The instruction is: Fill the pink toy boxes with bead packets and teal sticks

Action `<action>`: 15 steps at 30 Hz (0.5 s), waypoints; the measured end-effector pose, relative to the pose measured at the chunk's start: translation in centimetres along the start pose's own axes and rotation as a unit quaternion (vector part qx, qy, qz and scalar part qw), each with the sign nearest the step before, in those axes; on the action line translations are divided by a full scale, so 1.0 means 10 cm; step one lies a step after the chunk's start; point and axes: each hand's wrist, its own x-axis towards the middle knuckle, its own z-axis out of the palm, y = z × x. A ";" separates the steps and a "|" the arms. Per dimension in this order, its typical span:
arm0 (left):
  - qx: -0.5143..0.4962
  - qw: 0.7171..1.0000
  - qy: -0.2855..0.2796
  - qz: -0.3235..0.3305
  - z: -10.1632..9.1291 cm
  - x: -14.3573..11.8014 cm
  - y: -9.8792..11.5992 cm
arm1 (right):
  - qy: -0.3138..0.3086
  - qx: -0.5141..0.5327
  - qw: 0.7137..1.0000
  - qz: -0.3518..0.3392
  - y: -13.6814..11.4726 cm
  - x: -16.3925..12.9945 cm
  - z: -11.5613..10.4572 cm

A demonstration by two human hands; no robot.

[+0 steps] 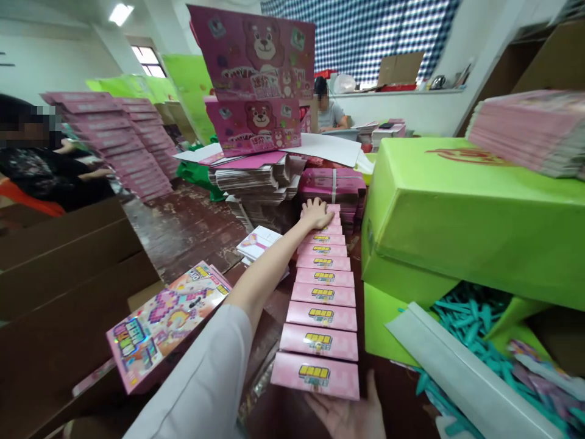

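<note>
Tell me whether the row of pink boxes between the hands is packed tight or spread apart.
Packed tight: the pink boxes overlap edge to edge, with the left hand on the far end and the right hand under the near end.

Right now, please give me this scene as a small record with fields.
left hand: palm down on far end of the row of pink boxes
right hand: open, palm up, under the nearest pink box
left of arm: colourful flat box on brown cartons
right: green boxes, teal pieces
behind: pink bear boxes

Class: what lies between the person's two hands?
In the head view, a row of pink boxes spans from the left hand to the right hand.
</note>
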 end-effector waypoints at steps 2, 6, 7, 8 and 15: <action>0.041 0.999 -0.007 0.010 -0.04 -0.01 0.03 | -0.026 0.015 0.999 0.031 -0.20 0.05 -0.01; 0.071 0.997 -0.019 0.024 -0.13 -0.16 0.12 | -0.022 -0.011 1.000 -0.012 -0.26 -0.06 0.12; 0.074 0.997 -0.018 0.029 -0.16 -0.23 0.15 | -0.018 -0.024 0.999 -0.031 -0.20 -0.13 0.16; 0.076 0.996 -0.017 0.035 -0.19 -0.33 0.19 | -0.012 -0.037 0.998 -0.050 -0.12 -0.21 0.20; 0.069 0.993 0.041 0.081 -0.91 -1.26 0.50 | 0.051 -0.092 0.988 -0.109 0.37 -0.87 0.36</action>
